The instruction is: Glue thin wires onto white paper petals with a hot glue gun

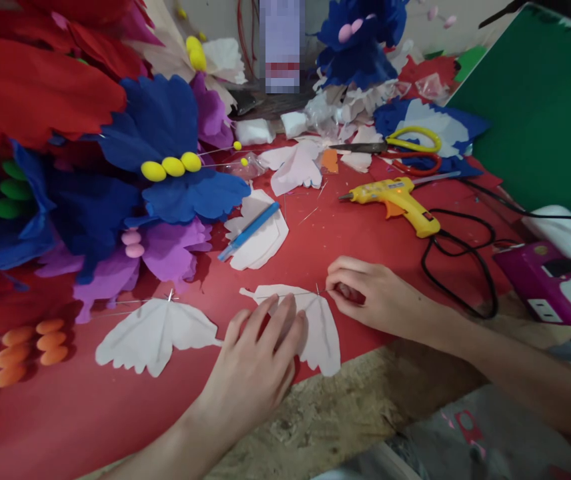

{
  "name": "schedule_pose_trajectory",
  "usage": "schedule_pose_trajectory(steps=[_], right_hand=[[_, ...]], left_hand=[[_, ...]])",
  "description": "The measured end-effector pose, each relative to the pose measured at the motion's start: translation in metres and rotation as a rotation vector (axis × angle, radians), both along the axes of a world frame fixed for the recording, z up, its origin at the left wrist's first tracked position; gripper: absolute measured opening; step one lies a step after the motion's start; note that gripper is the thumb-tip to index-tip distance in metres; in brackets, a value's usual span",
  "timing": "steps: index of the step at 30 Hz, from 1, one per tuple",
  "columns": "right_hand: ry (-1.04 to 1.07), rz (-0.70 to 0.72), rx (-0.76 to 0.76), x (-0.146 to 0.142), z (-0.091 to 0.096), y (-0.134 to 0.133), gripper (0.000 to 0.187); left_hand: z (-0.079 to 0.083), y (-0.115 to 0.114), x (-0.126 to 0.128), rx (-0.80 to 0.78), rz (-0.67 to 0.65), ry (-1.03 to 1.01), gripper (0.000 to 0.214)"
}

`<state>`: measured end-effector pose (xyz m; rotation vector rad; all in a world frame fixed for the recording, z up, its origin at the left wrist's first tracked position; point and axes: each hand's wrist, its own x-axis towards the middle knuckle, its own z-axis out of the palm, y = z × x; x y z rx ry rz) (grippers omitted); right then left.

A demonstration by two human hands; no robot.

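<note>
A white butterfly-wing cutout (323,333) lies near the table's front edge, with a thin wire (310,293) across its top. My left hand (260,353) rests on this cutout, fingers spread and pressing it down. At its upper right, my right hand (365,293) is closed in a pinch at the wire's end; the fingertips partly hide what they hold. Left of my left hand lies a second white wing cutout (158,333), with wires crossing at its top. Beyond the hands, a blue pen (249,231) lies on a stack of white cutouts (265,250).
A yellow glue gun (398,200) with a looping black cord lies at the right, near yellow-and-red-handled scissors (413,140). Large blue butterflies (165,127) crowd the left. Orange oval pieces (13,357) sit front left. A purple power strip (540,283) and green board (540,113) stand right.
</note>
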<state>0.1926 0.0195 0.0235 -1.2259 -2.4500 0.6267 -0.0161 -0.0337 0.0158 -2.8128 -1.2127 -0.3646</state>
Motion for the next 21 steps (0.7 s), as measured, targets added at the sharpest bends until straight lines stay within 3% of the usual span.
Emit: schedule_pose_trajectory(steps=[5,8,13,17,21], right_hand=[[0.029,0.009,-0.044,0.002,0.001,0.003,0.010],[0.063,0.035,0.020,0.003,0.004,0.004,0.011],[0.054,0.122,0.178,-0.004,0.016,0.003,0.011],[0.037,0.157,0.209,-0.012,0.030,-0.002,0.018],[0.054,0.168,0.222,-0.017,0.039,-0.003,0.018]], left_hand=[[0.001,-0.001,-0.001,-0.026,0.005,-0.010,0.033],[0.005,0.001,-0.001,-0.007,0.014,-0.077,0.036],[0.025,0.016,0.008,0.052,0.047,-0.241,0.026],[0.041,0.028,0.019,0.047,0.047,-0.278,0.026],[0.047,0.031,0.020,0.043,0.056,-0.302,0.025]])
